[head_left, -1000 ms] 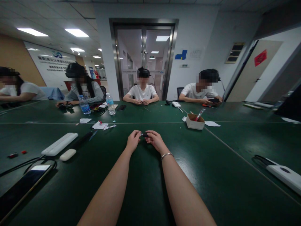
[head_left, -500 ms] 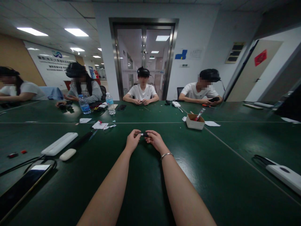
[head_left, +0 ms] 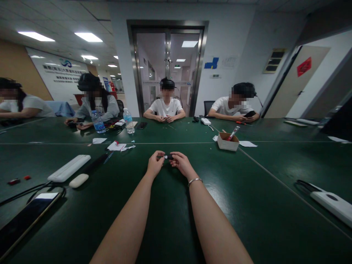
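Note:
My two hands meet above the green table (head_left: 176,205), in the middle of the head view. Between them is a small black USB stick (head_left: 169,157) with a silver metal end pointing left. My right hand (head_left: 180,161), below a silver bracelet (head_left: 195,181), pinches the black body between thumb and fingertips. At the silver end are the thumb and fingertips of my left hand (head_left: 156,163), closed in a pinch; whether they grip the metal or something dark and tiny beside it is too small to tell.
On the left lie a phone (head_left: 26,220), a white power bank (head_left: 70,168), a white oval case (head_left: 79,180) and black cables. Ahead stand a small cardboard box (head_left: 228,142), paper scraps (head_left: 117,146) and two water bottles (head_left: 128,121). Several people sit across the table.
My hands and the USB stick stay nearly in place; slightly more of the silver end shows. Across the table, the long-haired person at left has lowered their hands to the tabletop.

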The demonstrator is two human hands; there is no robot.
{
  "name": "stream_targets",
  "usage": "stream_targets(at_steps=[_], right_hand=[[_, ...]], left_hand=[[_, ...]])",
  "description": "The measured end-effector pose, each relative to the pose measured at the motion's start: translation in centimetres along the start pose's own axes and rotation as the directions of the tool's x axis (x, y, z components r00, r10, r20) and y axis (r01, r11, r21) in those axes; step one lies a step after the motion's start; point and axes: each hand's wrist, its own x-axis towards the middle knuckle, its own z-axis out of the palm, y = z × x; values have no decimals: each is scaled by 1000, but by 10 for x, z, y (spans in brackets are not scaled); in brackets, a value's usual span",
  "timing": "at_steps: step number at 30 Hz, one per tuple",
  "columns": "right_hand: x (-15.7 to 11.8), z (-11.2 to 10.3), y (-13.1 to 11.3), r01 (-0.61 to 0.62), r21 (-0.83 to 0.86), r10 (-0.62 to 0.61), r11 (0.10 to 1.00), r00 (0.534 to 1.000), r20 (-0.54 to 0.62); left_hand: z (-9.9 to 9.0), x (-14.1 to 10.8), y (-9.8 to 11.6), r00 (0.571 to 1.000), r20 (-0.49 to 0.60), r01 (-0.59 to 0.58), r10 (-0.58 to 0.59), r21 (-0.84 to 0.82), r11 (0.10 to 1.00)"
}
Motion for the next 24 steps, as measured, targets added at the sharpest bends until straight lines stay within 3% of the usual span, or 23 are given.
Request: stream_targets(at_steps=[16, 24], right_hand=[[0, 0, 0, -9, -14, 9, 1000, 1000, 11], [1, -1, 2, 7, 14, -7, 1000, 1000, 0]], left_hand=[[-1, -2, 1, 1000, 14, -19, 19, 41, 999], [1, 1, -2, 1000, 22, -8, 9, -48, 999]])
